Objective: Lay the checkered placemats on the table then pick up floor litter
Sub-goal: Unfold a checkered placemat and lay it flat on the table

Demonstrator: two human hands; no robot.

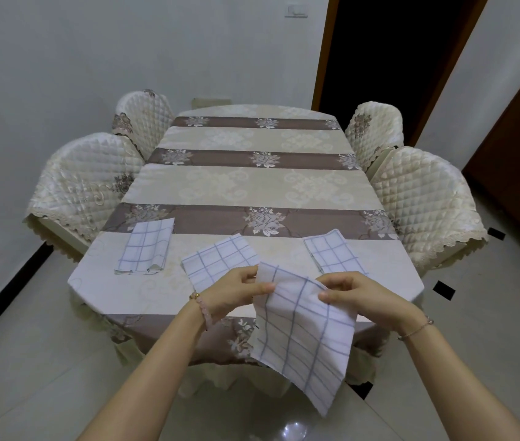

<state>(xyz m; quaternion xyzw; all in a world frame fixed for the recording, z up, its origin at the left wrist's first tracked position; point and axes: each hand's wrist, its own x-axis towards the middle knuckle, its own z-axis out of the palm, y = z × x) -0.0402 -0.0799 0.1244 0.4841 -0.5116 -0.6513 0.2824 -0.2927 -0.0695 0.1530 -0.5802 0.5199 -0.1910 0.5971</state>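
Head view. The left hand (236,294) and right hand (357,291) each pinch the upper edge of one checkered placemat (303,338), thumbs on the near face and fingers curled behind it. The mat hangs in the air at the near end of the table (252,186), its lower corner below the table edge; it does not rest on the cloth.

Status, placemats: three are already on the table. The left placemat (144,246) lies folded. The middle placemat (217,262) lies partly behind the left hand. The right placemat (335,253) lies near the right-hand edge. The held mat has not yet been laid.

Status, litter: not yet begun. Small black pieces (443,289) lie on the floor tiles at the right of the table; they are probably the litter, but are too small to identify.
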